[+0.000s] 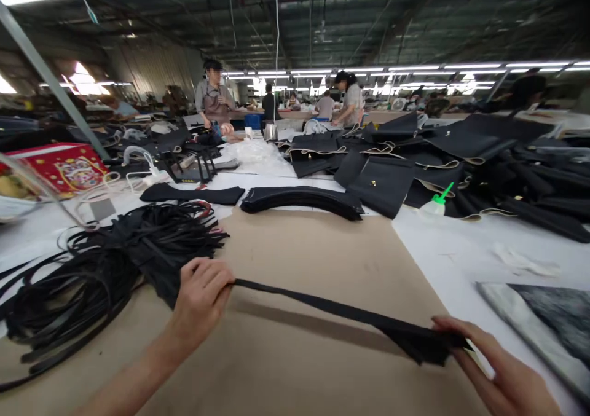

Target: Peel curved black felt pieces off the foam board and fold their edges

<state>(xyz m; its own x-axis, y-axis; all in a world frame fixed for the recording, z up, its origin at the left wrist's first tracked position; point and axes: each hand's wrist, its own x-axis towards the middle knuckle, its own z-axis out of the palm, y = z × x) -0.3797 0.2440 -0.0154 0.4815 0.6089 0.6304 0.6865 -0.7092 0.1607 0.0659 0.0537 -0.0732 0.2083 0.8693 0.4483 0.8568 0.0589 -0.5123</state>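
A long black fabric-like strip (318, 304) is stretched over the brown work sheet (295, 250), slanting down to the right. My left hand (203, 293) is closed in a pinch on its narrow far end. At the wider end, where a loose flap (410, 344) hangs down, my right hand (502, 361) grips the piece. A slim white tool (480, 359) also sticks out from the right hand; its kind is unclear. Just left of my left hand lies a large tangled bundle of black straps (170, 238), some with red ends.
Curved black pieces (299, 202) are stacked beyond the sheet, beside a single curved piece (193, 193). Black flap panels (378, 179) pile up at right, near a green-tipped bottle (436, 204). A grey stone-like slab (544, 324) lies at right. People (214, 93) stand farther back.
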